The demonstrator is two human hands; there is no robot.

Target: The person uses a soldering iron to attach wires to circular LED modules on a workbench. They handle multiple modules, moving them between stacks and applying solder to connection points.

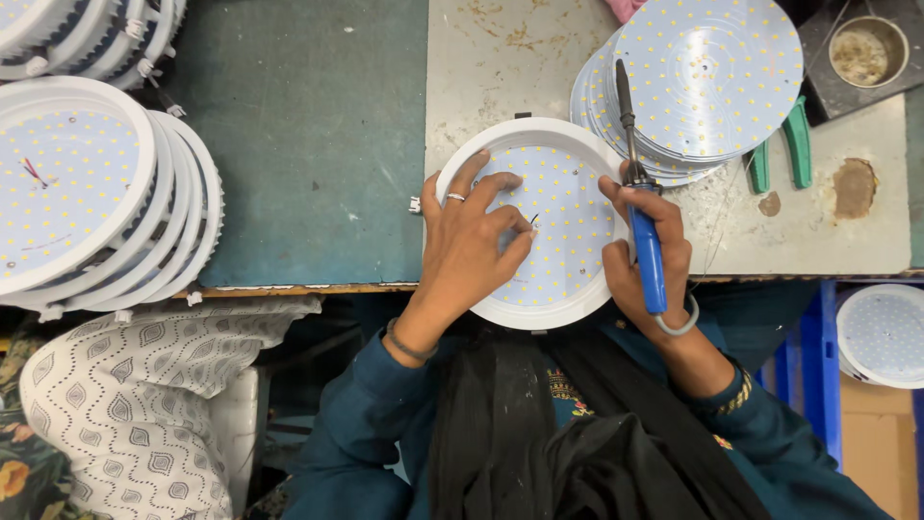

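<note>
A round lamp (549,223) lies at the frame's centre on the bench (318,125), overhanging its near edge. The left hand (469,246) rests on the lamp's left half; the right hand (647,252) is at its right rim, holding a soldering iron (640,193) that points up the frame. A stack of discs (698,87) sits upper right, pliers (782,144) just right of it, a small pot (868,50) in the corner. Stacked lamps (91,193) fill the left edge.
</note>
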